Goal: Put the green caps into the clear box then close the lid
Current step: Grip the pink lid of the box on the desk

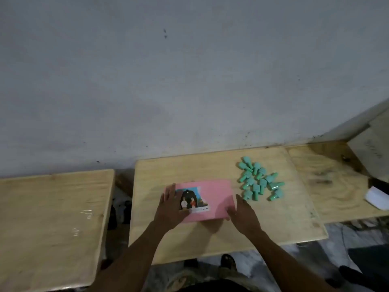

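Nearest to me, both forearms reach up over the near edge of the middle table (210, 239). I see the left hand (171, 208) lying flat with fingers spread on the left end of the pink lid (212, 199), partly covering the picture label (192, 200) stuck there. The right hand (244, 213) is open too, fingers loosely together, pressed against the lid's near right corner; neither hand grips anything. The lid is on and hides the box beneath, so I cannot tell its walls from here. It sits roughly midway across the table, a little toward the near edge.

Further out and to the right, the green caps (260, 182) lie in a loose heap on the bare wood, close to the table's far right corner, just beside the lid's right end but not touching it. All of them are outside the box.

A second table (50, 224) stands apart on the left, a third (328, 180) butts in on the right, and the grey wall (168, 81) rises behind.
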